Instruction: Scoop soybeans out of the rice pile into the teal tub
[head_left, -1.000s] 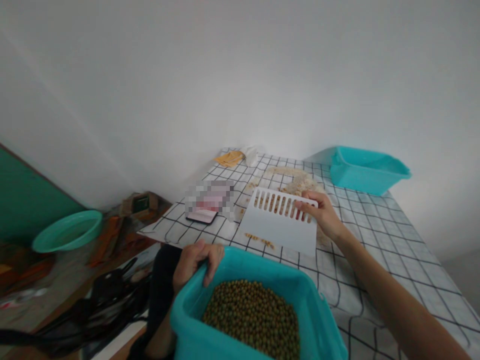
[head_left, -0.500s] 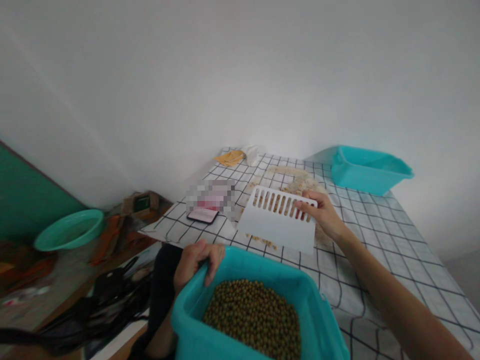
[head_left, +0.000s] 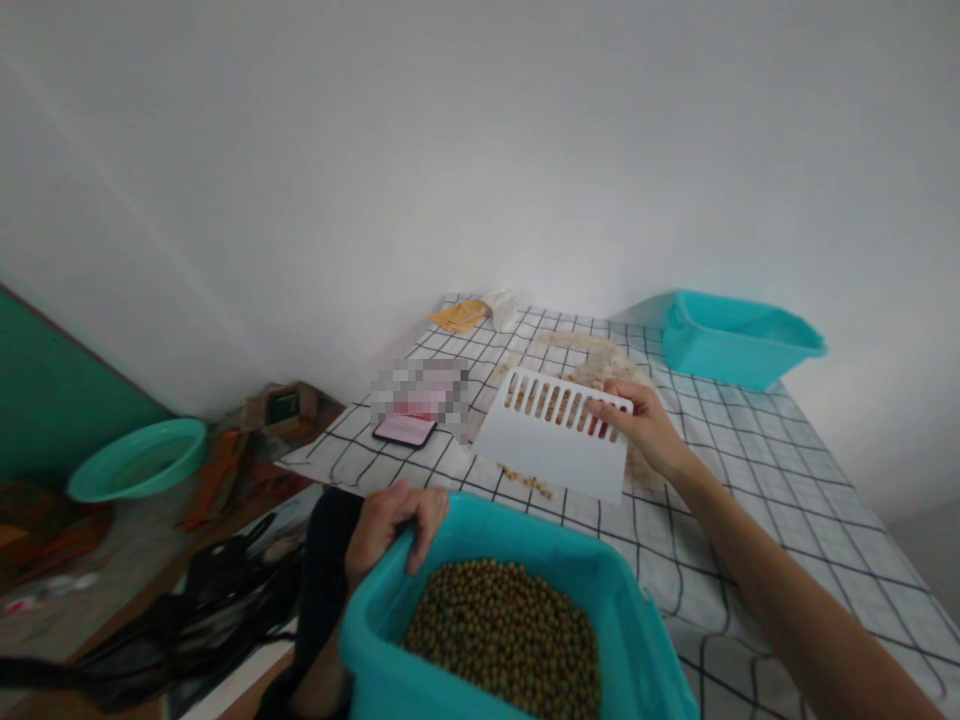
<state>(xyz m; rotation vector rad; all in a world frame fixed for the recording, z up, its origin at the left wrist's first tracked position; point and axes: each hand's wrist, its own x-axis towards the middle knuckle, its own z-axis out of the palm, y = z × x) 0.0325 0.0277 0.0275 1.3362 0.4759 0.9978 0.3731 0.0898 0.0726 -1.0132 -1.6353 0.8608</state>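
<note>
Phone (head_left: 406, 430), far teal tub (head_left: 739, 340) beyond scraper (head_left: 551, 445); floor basin (head_left: 139, 458).

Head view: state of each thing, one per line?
Near tub: full of green beans, left hand gripping its rim.
White slotted board: held tilted above the table by the right hand.
Far tub: upright on the table's far corner; contents not visible.
Phone: flat, screen lit.
Checked tablecloth: strewn with pale grains.
Round basin: on the floor.
</note>
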